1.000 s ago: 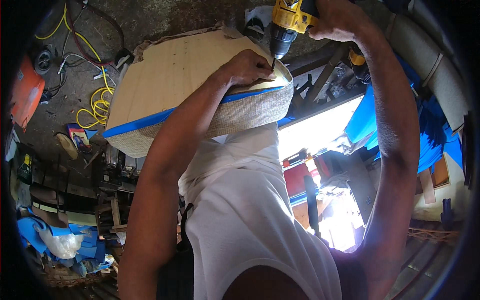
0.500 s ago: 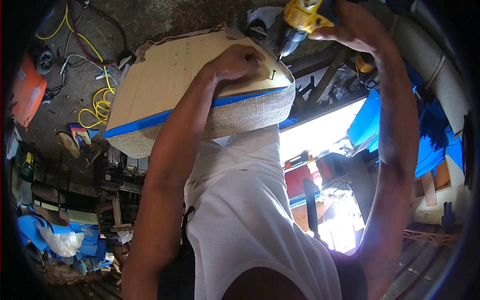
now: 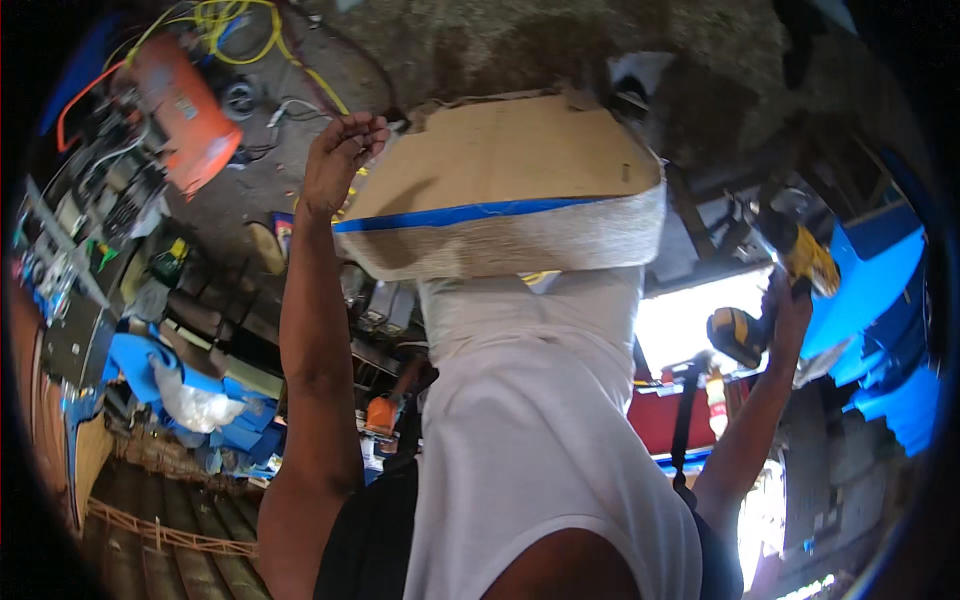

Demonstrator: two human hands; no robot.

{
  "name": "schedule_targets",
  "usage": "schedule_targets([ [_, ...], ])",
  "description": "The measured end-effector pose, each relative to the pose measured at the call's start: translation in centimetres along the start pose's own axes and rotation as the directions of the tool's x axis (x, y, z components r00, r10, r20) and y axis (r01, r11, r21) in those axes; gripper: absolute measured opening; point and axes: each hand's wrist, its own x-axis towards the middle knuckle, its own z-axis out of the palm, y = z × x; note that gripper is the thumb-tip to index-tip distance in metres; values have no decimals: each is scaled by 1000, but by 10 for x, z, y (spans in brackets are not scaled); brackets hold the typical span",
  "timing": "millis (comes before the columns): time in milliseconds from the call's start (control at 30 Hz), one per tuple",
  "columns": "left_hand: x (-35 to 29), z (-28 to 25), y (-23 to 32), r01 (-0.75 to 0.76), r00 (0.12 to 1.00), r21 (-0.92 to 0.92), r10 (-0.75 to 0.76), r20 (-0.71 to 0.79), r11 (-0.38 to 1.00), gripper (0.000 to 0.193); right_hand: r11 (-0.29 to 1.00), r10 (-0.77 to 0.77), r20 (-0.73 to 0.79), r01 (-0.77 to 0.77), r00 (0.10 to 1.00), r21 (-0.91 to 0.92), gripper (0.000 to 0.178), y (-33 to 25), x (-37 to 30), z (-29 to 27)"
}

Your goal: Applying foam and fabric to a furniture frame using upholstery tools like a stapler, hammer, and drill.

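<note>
A panel (image 3: 500,160) with a brown board face, a blue strip and a beige woven fabric edge rests in front of my white-shirted chest. My left hand (image 3: 342,158) is raised beside the panel's left corner with its fingers curled in. Nothing shows in it, and it is just off the board. My right hand (image 3: 790,305) is low at the right, well away from the panel. It grips a yellow and black cordless drill (image 3: 775,285) whose nose points up and left.
An orange machine (image 3: 180,110) and yellow cable (image 3: 240,20) lie on the concrete floor at the upper left. Tools and blue bags (image 3: 150,365) crowd the left side. Blue sheeting (image 3: 880,300) hangs at the right beside dark frame parts (image 3: 700,230).
My left hand left the panel's top right and swung over to its left corner. My right hand carried the drill from above the panel's far edge down to the right.
</note>
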Motion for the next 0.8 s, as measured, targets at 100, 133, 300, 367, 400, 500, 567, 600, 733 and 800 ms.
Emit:
schedule_targets([
  [100,-22,-29,14,-29,996,-5,28,-88,1000,30,996,-86,22,86,996,-6,32,-9,-21,27],
  [133,-29,-35,16,-42,993,-3,42,-111,999,29,995,-95,31,95,995,-8,32,-25,-29,45],
  [300,-78,-50,-41,-61,948,-180,0,-319,982,33,887,-353,397,437,848,-146,23,-105,-54,156],
  [367,-107,-67,-71,-49,949,-253,-34,-312,966,33,888,-225,476,380,850,-259,28,-134,-82,196],
  [400,-120,-74,-84,-19,956,-307,-72,-284,951,32,858,-194,472,382,860,-343,31,-144,-93,211],
  [500,-148,-72,-97,-85,941,-426,-68,-332,901,36,894,-299,633,442,714,-77,43,-141,-104,245],
  [567,-154,-70,-93,-119,943,-459,-45,-330,881,35,867,-347,651,495,676,-52,46,-152,-126,263],
  [600,-156,-72,-92,-139,951,-470,-15,-309,871,35,857,-317,689,507,652,-86,46,-154,-132,269],
  [733,-166,-73,-81,-229,964,-494,124,-236,839,45,812,-240,734,546,635,-206,49,-155,-141,278],
  [800,-168,-68,-74,-245,965,-477,167,-201,844,49,770,-226,713,570,663,-287,48,-160,-144,278],
])
